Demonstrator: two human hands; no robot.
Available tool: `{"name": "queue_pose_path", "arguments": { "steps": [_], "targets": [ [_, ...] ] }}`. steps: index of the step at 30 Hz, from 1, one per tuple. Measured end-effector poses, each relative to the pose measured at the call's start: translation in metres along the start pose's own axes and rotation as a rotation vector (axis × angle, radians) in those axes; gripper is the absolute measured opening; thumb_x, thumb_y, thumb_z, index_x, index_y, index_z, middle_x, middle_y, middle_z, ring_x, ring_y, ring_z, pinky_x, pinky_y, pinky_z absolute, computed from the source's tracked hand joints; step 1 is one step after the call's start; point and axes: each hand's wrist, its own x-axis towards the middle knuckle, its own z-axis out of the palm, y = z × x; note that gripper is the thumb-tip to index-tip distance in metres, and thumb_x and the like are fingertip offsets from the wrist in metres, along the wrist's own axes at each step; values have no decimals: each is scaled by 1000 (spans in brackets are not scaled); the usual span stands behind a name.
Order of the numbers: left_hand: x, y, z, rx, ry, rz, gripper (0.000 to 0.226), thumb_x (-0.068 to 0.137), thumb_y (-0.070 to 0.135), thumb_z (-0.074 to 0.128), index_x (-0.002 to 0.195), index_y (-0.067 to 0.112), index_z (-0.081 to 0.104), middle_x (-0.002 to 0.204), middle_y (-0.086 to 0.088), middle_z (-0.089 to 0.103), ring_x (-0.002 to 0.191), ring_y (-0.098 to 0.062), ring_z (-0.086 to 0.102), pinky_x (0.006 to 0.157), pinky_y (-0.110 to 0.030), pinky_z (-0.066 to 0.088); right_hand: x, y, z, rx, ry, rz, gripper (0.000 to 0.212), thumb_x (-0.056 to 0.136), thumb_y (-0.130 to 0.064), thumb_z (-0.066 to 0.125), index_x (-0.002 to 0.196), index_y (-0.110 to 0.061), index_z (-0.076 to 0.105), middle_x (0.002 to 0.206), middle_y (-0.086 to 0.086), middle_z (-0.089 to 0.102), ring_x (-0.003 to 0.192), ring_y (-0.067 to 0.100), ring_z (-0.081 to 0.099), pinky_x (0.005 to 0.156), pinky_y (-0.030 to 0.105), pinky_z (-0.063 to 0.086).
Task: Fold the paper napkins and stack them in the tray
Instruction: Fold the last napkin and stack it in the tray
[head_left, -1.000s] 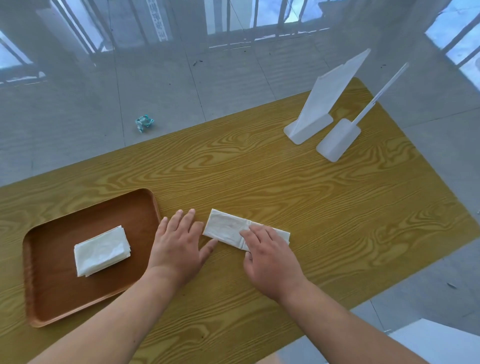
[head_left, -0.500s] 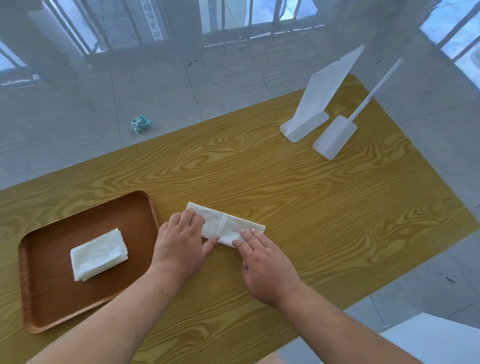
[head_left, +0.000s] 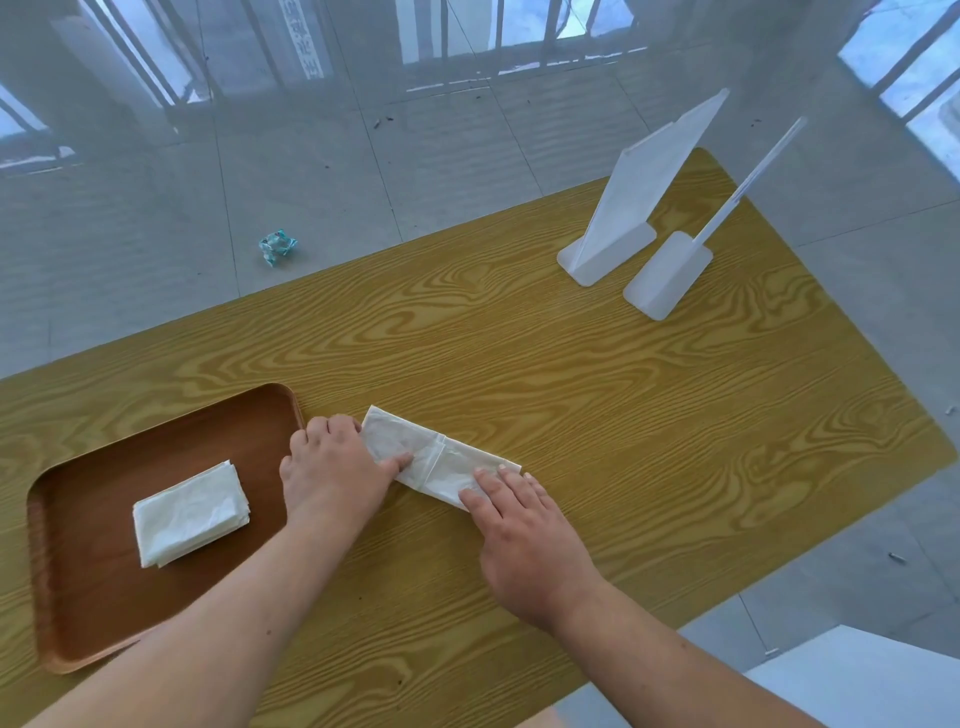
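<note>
A white paper napkin (head_left: 436, 457), folded into a long strip, lies on the wooden table (head_left: 597, 415) just right of the brown tray (head_left: 78, 597). My left hand (head_left: 332, 467) grips the strip's left end, thumb on top and fingers curled around the edge. My right hand (head_left: 524, 525) lies flat with its fingertips pressing down the right end. Inside the tray rests a stack of folded napkins (head_left: 189, 512).
Two white plastic stands (head_left: 639, 208) sit at the far right of the table. A crumpled blue wrapper (head_left: 277, 245) lies on the tiled floor beyond the table. A white surface (head_left: 857, 680) shows at the bottom right.
My left hand went from lying flat beside the napkin to gripping its left end. My right hand's fingertips have stayed on the right end.
</note>
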Motion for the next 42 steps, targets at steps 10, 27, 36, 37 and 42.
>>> {"name": "queue_pose_path", "arguments": {
  "steps": [10,27,36,37,42],
  "targets": [
    [-18,26,-17,-494,-97,248,19,84,29,71,90,35,55,79,12,68,69,-6,63,57,-29,46,7,-1,-2,25,-23,-20,65,89,-17,48,153,-18,33,162,12,35,151,34,24,122,46,15],
    [-28,33,18,-239,-171,189,48,83,56,72,120,27,60,113,8,57,109,-18,57,88,-33,47,-3,9,3,6,-54,-54,75,93,-21,35,162,-22,6,170,9,7,155,31,-4,123,47,-6],
    [-22,44,14,-820,-408,-83,34,83,10,79,110,24,64,96,-3,75,82,-17,73,66,-30,56,2,7,-7,286,135,47,63,95,-21,47,156,-20,31,162,6,35,151,21,22,124,45,20],
    [-24,43,12,-865,-415,-84,32,84,6,77,110,21,66,97,-6,76,84,-20,75,68,-32,58,5,7,-12,370,214,122,61,94,-23,51,153,-20,35,156,4,41,145,19,30,119,42,29],
    [-29,18,-10,-1191,-533,-71,28,89,1,75,112,15,70,94,-6,79,77,-12,75,63,-23,58,41,-1,-36,1030,161,596,71,90,-28,68,152,-24,35,137,-2,56,114,16,61,97,43,53]
  ]
}}
